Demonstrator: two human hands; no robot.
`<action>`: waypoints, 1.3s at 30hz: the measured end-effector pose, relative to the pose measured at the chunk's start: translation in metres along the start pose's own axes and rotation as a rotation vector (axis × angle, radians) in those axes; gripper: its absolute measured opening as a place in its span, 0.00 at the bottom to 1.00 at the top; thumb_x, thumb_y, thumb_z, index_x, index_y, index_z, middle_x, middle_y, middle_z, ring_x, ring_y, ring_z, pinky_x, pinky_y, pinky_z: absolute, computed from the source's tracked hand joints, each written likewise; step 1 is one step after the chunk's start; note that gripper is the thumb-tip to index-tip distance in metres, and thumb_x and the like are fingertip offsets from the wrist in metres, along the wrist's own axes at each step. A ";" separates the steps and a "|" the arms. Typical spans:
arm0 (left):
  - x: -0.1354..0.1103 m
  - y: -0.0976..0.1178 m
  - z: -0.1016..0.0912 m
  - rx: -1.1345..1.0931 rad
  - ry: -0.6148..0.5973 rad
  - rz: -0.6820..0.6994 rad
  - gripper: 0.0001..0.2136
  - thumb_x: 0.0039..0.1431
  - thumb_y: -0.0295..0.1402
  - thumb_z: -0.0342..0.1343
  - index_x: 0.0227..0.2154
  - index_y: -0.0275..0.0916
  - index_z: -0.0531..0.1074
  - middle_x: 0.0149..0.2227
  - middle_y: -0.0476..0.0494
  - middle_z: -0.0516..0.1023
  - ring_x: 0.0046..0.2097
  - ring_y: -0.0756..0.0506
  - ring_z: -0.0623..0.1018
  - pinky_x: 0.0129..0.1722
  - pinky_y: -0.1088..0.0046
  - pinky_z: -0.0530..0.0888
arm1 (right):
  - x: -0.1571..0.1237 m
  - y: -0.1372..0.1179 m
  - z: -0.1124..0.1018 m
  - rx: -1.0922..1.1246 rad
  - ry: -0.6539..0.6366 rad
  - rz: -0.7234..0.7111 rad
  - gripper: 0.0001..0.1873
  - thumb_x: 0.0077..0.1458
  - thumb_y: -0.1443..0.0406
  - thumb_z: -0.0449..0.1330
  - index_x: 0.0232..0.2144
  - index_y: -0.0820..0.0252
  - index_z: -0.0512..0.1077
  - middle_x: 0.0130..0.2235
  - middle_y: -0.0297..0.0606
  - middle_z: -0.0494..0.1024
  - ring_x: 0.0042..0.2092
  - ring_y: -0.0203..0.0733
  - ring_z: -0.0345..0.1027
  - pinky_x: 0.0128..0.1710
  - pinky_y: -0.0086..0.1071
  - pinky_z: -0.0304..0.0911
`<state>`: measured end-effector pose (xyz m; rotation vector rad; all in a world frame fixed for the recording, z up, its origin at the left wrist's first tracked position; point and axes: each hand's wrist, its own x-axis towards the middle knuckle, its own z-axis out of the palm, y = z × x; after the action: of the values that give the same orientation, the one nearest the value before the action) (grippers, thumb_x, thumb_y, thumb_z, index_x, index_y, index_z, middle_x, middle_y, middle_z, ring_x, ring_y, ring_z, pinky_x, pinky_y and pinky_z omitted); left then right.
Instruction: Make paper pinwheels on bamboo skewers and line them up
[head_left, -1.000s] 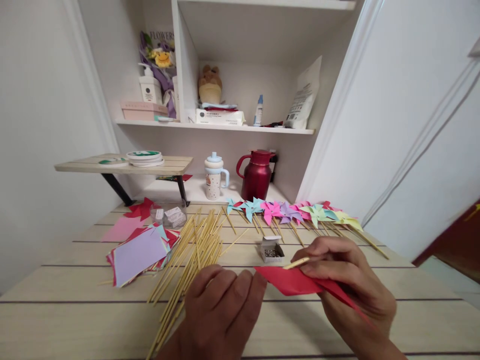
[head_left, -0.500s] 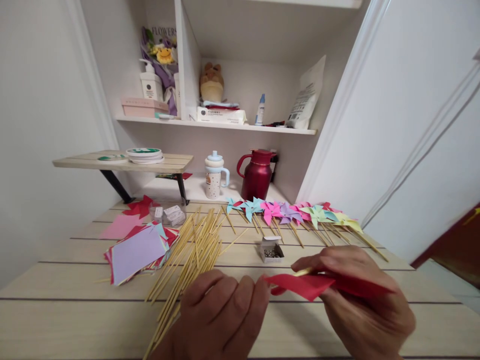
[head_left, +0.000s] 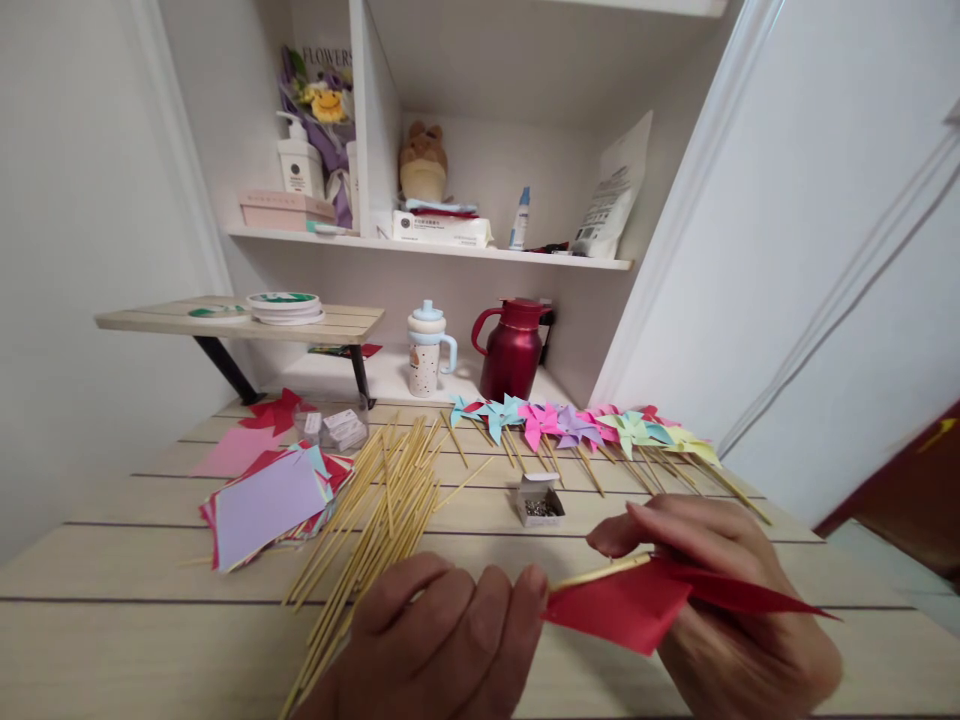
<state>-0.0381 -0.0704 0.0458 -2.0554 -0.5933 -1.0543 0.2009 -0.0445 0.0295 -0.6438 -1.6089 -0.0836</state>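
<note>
two hands (head_left: 450, 635), one red jug (head_left: 512, 350)

The red paper (head_left: 622, 612) looks matt, the stick (head_left: 600, 573) wooden.

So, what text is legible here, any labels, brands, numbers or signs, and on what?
"FLOWERS": on the pale backing behind the bouquet, upper left.
Too small or blurred to read: pump bottle, pink box, white packet, blue-capped bottle, white bag, small white boxes.
No brand or number is readable.
</note>
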 end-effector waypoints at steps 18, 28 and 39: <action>0.002 0.005 0.005 -0.031 0.041 -0.093 0.16 0.69 0.23 0.45 0.37 0.37 0.79 0.36 0.51 0.85 0.40 0.51 0.75 0.53 0.68 0.64 | 0.008 -0.001 -0.008 -0.057 -0.140 -0.088 0.11 0.60 0.68 0.60 0.45 0.58 0.76 0.41 0.42 0.77 0.43 0.46 0.72 0.39 0.38 0.68; -0.001 0.005 0.010 -0.046 0.039 -0.147 0.15 0.69 0.24 0.46 0.44 0.35 0.79 0.40 0.49 0.85 0.44 0.51 0.76 0.65 0.62 0.55 | 0.011 0.008 0.000 0.009 -0.148 -0.114 0.21 0.58 0.72 0.59 0.54 0.58 0.72 0.43 0.42 0.77 0.43 0.45 0.73 0.40 0.38 0.70; -0.006 0.006 0.020 -0.062 0.148 -0.166 0.15 0.68 0.24 0.46 0.44 0.34 0.79 0.40 0.47 0.85 0.45 0.50 0.77 0.65 0.60 0.55 | 0.011 0.004 -0.001 -0.105 -0.161 -0.114 0.17 0.55 0.75 0.61 0.46 0.57 0.75 0.42 0.42 0.76 0.43 0.47 0.73 0.40 0.37 0.69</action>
<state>-0.0280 -0.0584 0.0302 -1.9860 -0.6715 -1.3240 0.2034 -0.0372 0.0381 -0.6526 -1.8054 -0.2062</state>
